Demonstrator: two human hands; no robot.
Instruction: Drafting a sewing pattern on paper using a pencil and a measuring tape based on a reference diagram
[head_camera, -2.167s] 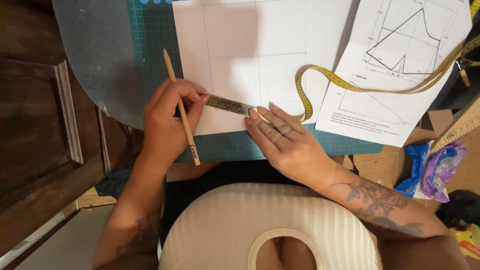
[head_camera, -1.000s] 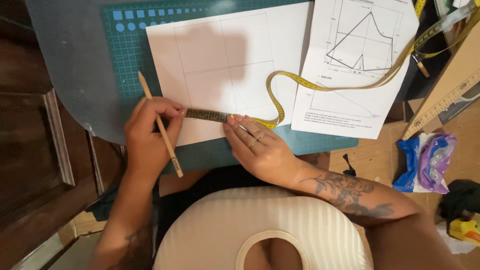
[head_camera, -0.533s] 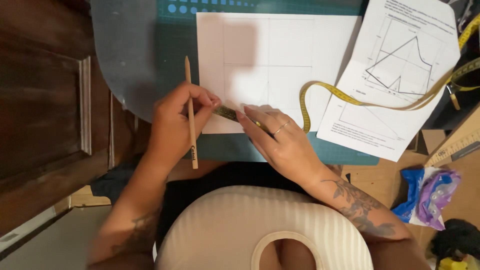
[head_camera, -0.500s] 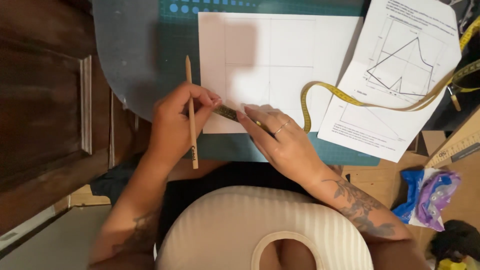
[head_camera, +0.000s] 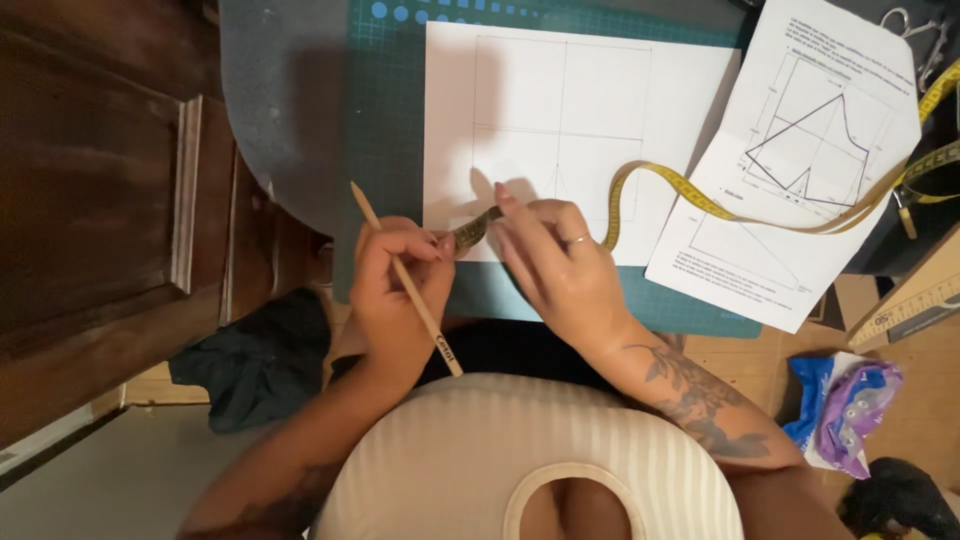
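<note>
Pinching the yellow measuring tape (head_camera: 478, 228) between both hands (head_camera: 400, 285) (head_camera: 555, 260), left also gripping a wooden pencil (head_camera: 405, 280); slack tape risks misreading.

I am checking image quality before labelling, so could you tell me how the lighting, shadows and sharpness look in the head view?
Head view: warm, dim light; the white drawing sheet is brightest, with no glare. The right hand casts a soft shadow on it beside the tape measure. The left hand, pencil and printed pattern sheet are fairly sharp; the dark wood panel loses detail.
</note>
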